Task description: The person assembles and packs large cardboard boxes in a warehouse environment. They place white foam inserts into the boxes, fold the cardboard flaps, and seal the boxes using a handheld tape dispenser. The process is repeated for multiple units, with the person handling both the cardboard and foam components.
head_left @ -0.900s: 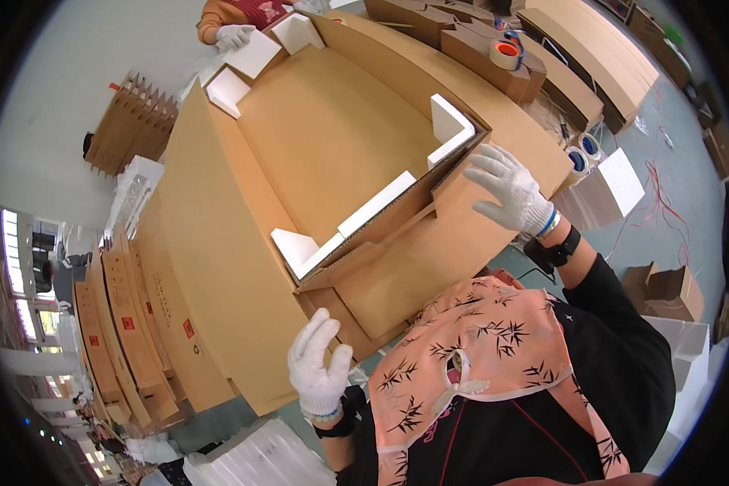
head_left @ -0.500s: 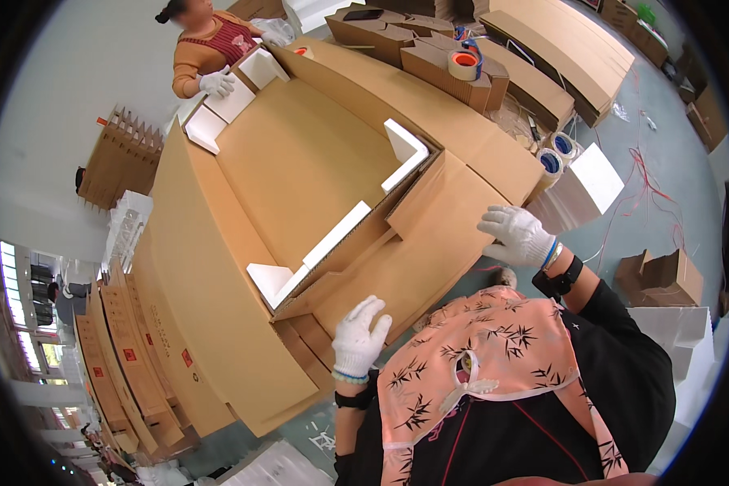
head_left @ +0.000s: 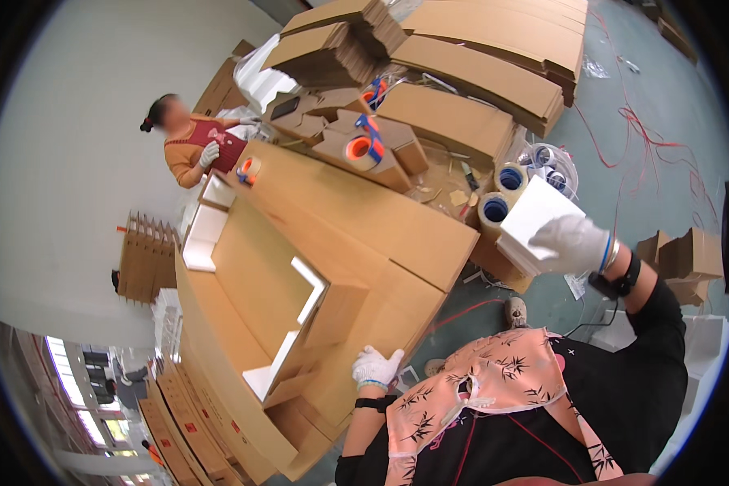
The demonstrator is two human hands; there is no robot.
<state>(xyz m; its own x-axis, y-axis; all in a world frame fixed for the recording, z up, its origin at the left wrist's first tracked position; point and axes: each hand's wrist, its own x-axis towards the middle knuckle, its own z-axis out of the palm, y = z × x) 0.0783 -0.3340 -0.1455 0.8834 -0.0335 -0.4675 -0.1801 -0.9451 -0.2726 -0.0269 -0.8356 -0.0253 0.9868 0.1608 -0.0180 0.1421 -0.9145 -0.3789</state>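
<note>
A large open cardboard box (head_left: 251, 267) lies on my left, with white foam corner pieces (head_left: 304, 296) lining its inner edges. My left hand (head_left: 377, 367), in a white glove, rests on the box's near outer flap (head_left: 393, 324), fingers apart and holding nothing. Stretched out to the right, my gloved right hand (head_left: 573, 241) touches a stack of white foam boards (head_left: 549, 202). Its fingers are spread over the boards' near face, slightly blurred, and none of the boards looks lifted.
Clear tape rolls (head_left: 494, 209) stand beside the foam boards. An orange-and-blue tape dispenser (head_left: 363, 150) sits on folded cardboard beyond the box. Flat cardboard stacks (head_left: 470, 77) lie at the back. A co-worker (head_left: 194, 146) stands at the far left. Red straps (head_left: 648, 134) trail across the floor.
My view has turned right. My right hand has moved from beside the box flap out to the white foam boards. My left hand has come down onto the flap.
</note>
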